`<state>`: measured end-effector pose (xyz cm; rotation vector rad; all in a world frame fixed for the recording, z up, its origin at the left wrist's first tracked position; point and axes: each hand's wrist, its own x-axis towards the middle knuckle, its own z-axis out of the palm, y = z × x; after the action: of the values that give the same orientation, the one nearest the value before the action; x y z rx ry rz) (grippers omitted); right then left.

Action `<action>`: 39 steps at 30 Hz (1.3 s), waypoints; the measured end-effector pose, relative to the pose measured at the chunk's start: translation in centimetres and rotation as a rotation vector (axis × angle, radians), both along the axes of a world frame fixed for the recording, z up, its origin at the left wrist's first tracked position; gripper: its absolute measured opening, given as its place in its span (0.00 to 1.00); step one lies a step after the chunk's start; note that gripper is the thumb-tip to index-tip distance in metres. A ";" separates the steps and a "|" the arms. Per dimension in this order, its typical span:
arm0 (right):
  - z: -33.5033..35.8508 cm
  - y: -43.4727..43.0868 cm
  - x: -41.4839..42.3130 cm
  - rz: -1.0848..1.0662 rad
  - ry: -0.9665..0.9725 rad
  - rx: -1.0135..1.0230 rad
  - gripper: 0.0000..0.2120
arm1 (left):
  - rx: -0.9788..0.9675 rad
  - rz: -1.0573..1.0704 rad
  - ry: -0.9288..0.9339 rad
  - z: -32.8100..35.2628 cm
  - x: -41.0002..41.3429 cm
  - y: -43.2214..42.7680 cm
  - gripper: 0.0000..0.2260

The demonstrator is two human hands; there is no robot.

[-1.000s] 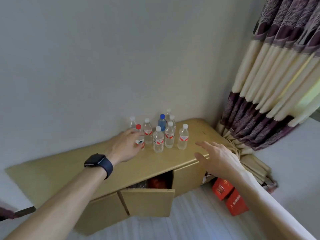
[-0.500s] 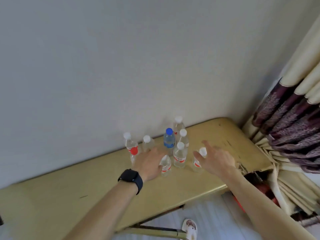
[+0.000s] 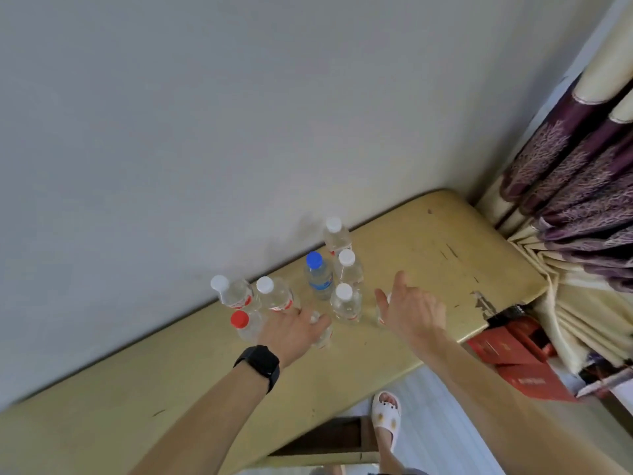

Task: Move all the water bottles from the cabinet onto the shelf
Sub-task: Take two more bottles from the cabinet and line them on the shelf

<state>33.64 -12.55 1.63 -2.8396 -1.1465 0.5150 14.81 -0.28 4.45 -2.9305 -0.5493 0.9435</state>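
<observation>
1. Bottles are clustered upright on the yellow cabinet top (image 3: 428,255), close to the wall (image 3: 239,114); a blue-capped bottle (image 3: 318,275) and a red-capped bottle (image 3: 245,325) stand among the white-capped ones.
2. A bottle at the front of the cluster (image 3: 322,332) is covered by the left hand (image 3: 294,332), fingers curled around it; a firm grip is judged likely.
3. Another bottle (image 3: 381,311) is mostly hidden behind the right hand (image 3: 411,311), whose fingers are spread wide; closure cannot be told.
4. The pick-up step is judged in hand; no shelf is visible.
5. Lifting straight up is called for next, so neighbours are not toppled.
</observation>
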 end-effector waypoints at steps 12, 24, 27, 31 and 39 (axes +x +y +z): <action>3.5 -11.9 -5.7 -0.199 -0.064 0.199 0.17 | -0.133 -0.228 -0.172 0.5 1.4 -2.7 0.19; 8.6 -34.8 -20.3 -0.887 -0.190 0.303 0.11 | -0.381 -0.951 -0.495 8.0 6.5 -23.9 0.14; 9.9 -41.9 -24.8 -1.115 -0.252 0.351 0.10 | -0.417 -1.133 -0.547 9.5 6.9 -32.7 0.18; 12.0 -52.0 -31.8 -1.340 -0.378 0.383 0.09 | -0.438 -1.427 -0.505 11.4 5.1 -46.7 0.17; 14.8 -71.1 -47.8 -1.741 -0.552 0.364 0.11 | -0.526 -1.798 -0.363 13.2 -5.3 -74.2 0.16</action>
<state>-14.15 -83.65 16.45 -2.4142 1.2224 -0.5337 9.53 -74.44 17.61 -2.2814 2.1567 0.1982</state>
